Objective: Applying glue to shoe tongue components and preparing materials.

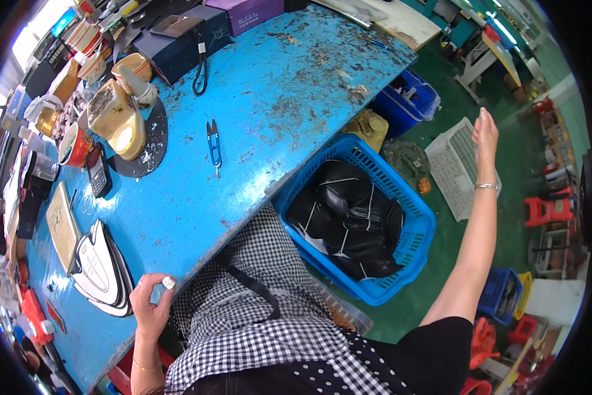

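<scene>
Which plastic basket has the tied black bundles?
The blue slotted basket beside the worktable; the white basket, near the right hand in view, shows none.

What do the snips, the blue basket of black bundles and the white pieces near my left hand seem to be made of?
Snips: probably metal; slim, pointed dark blades, blue handle perhaps coated.
Basket: likely moulded plastic, smooth and slightly glossy, with regular slots in its walls.
White pieces: flat, smooth-looking sheets with dark lines; leather, synthetic or card, I can't tell which.
</scene>
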Available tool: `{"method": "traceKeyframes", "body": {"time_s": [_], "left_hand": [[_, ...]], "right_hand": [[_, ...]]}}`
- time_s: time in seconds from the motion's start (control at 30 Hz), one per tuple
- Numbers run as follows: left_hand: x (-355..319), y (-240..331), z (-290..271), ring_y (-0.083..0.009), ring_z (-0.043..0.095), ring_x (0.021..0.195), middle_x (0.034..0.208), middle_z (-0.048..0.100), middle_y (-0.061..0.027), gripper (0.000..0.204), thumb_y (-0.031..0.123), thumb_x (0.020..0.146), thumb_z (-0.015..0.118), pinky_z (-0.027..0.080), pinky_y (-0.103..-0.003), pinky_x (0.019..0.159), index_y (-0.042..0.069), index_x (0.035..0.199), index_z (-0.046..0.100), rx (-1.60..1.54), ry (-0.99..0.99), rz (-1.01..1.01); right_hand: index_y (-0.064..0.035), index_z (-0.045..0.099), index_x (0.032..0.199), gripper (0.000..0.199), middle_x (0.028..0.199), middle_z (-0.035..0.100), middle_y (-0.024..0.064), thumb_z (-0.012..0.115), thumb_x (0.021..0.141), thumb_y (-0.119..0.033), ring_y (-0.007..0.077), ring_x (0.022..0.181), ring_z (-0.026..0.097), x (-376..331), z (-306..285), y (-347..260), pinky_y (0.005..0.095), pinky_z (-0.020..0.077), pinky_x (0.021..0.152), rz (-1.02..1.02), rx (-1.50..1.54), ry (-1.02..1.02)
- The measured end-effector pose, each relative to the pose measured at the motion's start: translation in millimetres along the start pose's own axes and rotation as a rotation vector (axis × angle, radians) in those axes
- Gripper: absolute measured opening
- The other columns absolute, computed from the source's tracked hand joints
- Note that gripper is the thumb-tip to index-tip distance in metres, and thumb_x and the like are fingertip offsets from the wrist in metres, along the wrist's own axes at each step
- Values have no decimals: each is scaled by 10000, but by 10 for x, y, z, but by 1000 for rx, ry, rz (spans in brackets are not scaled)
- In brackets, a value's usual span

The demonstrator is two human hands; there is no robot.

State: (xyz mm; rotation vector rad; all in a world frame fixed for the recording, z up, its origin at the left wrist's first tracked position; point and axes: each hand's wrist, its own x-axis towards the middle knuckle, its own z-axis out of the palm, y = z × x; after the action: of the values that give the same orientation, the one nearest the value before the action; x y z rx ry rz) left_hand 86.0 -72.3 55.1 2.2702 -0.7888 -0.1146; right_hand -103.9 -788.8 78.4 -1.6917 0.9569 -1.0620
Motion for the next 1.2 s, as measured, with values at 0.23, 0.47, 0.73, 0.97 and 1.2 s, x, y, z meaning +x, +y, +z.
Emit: {"method": "traceKeyframes", "body": {"time_s": [0.23,0.47,0.73,0.97,1.2], "left_hand": [[72,-91,97,-240,658,774,843,694,-101,175,-75,743,697,499,-325,721,11,891,658,-49,-17,14],[142,-207,-173,-278,662,787,863,698,-103,183,-37,762,726,506,-352,713,34,921,670,-48,8,30],[804,-626,-1105,-181,632,994,1040,680,-91,162,2,972,512,479,-334,938,-5,1114,591,-29,191,28],[2087,-1122,-1343,-225,640,950,997,669,-134,231,166,995,572,480,-326,868,-17,1131,608,287,298,240],[2980,-1461,-1190,-132,522,788,807,550,-34,216,210,1011,548,445,-287,722,-4,1032,576,200,267,172]], "right_hand": [[-54,612,1072,273,828,600,21,596,1017,-321,85,730,569,-43,-443,340,225,450,621,11,71,34],[-22,668,1222,274,996,704,33,606,993,-159,74,840,613,-515,797,-140,198,452,699,-88,-340,-410],[-41,503,878,216,667,444,11,477,1043,-177,71,621,405,-1942,3227,-1272,247,354,565,-321,-28,-1098],[1,595,873,210,755,569,15,661,952,-182,79,664,462,-2534,4851,-1511,252,397,605,-609,62,-1171],[-13,712,1032,141,935,681,-21,711,901,-64,58,838,596,-2713,5533,-1438,216,483,773,-692,100,-1188]]}}
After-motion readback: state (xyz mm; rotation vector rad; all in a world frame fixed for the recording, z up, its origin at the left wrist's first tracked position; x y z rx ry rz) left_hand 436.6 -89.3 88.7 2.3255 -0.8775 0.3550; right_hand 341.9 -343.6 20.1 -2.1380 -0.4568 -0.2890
